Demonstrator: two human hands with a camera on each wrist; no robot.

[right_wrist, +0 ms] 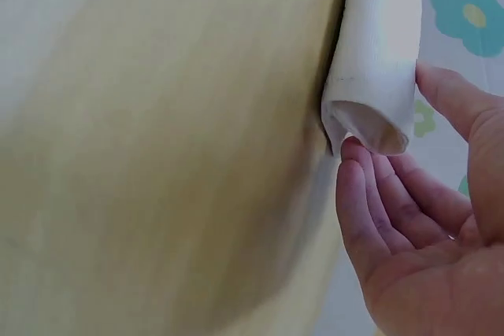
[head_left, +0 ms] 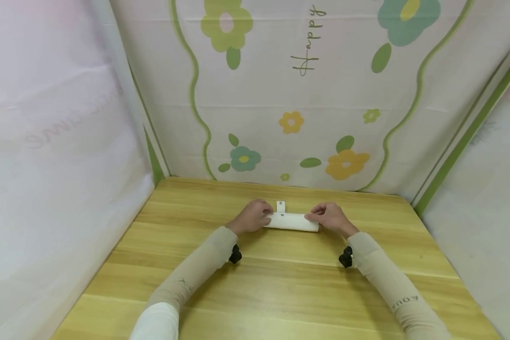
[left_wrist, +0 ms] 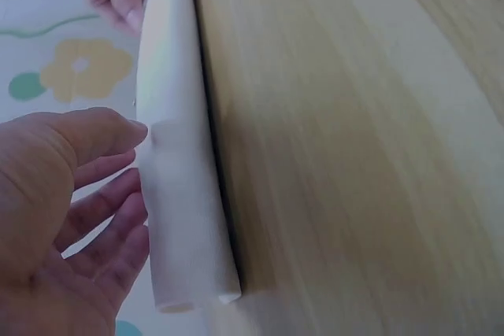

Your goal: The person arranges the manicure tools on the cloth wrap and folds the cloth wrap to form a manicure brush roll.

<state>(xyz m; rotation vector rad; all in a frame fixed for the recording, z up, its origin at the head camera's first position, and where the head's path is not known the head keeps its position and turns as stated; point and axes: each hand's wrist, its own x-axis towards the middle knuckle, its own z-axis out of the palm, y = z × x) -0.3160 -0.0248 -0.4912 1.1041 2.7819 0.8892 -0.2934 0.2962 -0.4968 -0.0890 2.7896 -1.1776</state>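
Note:
A white rolled pouch [head_left: 291, 222] with a soft, leather-like surface lies crosswise on the wooden table. From its far side a short strap [head_left: 281, 207] with a metal snap sticks out, and a second snap part [head_left: 282, 215] shows on the roll. My left hand [head_left: 253, 216] holds the left end, thumb tip at the edge of the roll and fingers along its far side. At the other end, my right hand [head_left: 329, 216] grips the roll between thumb and fingers. The right wrist view shows the roll's hollow end [right_wrist: 368, 125], with fingertips just under its rim.
Behind the table [head_left: 280, 293] hangs a pale cloth [head_left: 344, 85] printed with flowers and lettering. Pale cloth walls [head_left: 59, 165] also stand at the left and right. A small black device [head_left: 235, 254] sits at each wrist, below the beige sleeves.

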